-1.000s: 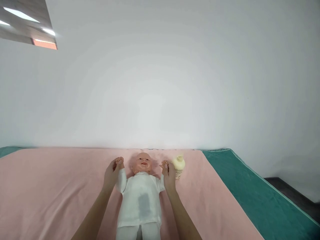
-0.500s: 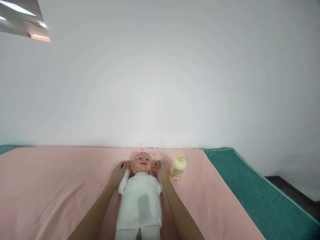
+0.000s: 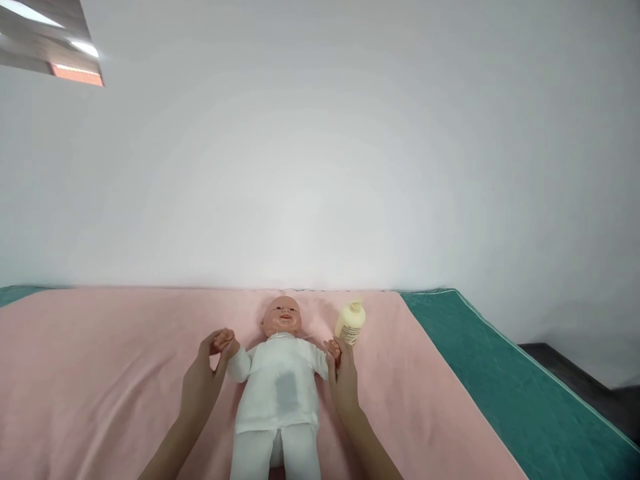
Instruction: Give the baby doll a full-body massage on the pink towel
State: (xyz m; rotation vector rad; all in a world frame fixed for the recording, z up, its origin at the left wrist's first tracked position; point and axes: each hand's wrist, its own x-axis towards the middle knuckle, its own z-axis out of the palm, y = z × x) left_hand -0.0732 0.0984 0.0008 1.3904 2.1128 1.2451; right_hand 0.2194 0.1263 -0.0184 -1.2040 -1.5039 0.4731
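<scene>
A baby doll [image 3: 280,380] in a white top and white trousers lies on its back on a pink cloth [image 3: 125,360], with a grey patch on its front. My left hand [image 3: 203,377] is closed round the doll's hand on the left side of the view, and that arm is spread out to the side. On the other side, my right hand [image 3: 344,380] pinches the doll's other hand between thumb and fingers. Just beyond my right hand stands a pale yellow bottle [image 3: 351,321] with printed text on its side.
Green fabric [image 3: 480,367] shows beside the pink cloth on the right and at the far left corner. A white wall [image 3: 310,147] rises directly behind the bed-like surface. A dark strip [image 3: 575,373] runs low along the wall at right.
Both my hands have moved outward and down from beside the doll's head, taking its hands with them. The doll's arms are now spread wider. The view has shifted slightly.
</scene>
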